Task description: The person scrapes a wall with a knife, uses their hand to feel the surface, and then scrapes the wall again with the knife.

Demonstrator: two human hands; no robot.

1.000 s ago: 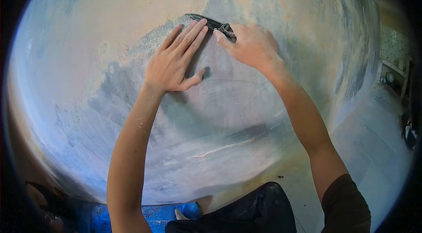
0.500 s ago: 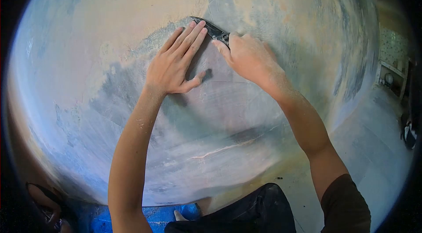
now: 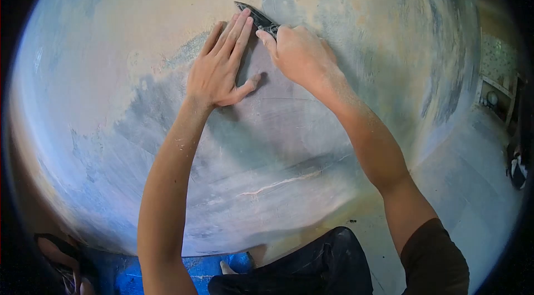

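Note:
My right hand [image 3: 305, 57] is closed round the handle of a black knife [image 3: 260, 19]. Its dark blade points up and left, lying close against a large curved surface [image 3: 278, 133] mottled in grey, blue and cream. My left hand [image 3: 218, 67] lies flat with fingers stretched and thumb out to the side; its fingertips touch the blade or rest right at its lower edge. Pale dust coats both hands. Below them, a light, jagged crack-like streak [image 3: 281, 183] runs across the surface.
A bright blue object [image 3: 211, 270] is at the bottom, beside a dark-trousered leg [image 3: 311, 264]. Part of another person [image 3: 62, 261] shows at lower left. A shelf-like frame [image 3: 497, 88] stands at far right above the grey floor [image 3: 473, 183].
Both hands and the knife have slid together upward and slightly left over the surface. The right hand keeps its hold, and the left fingers stay beside the blade.

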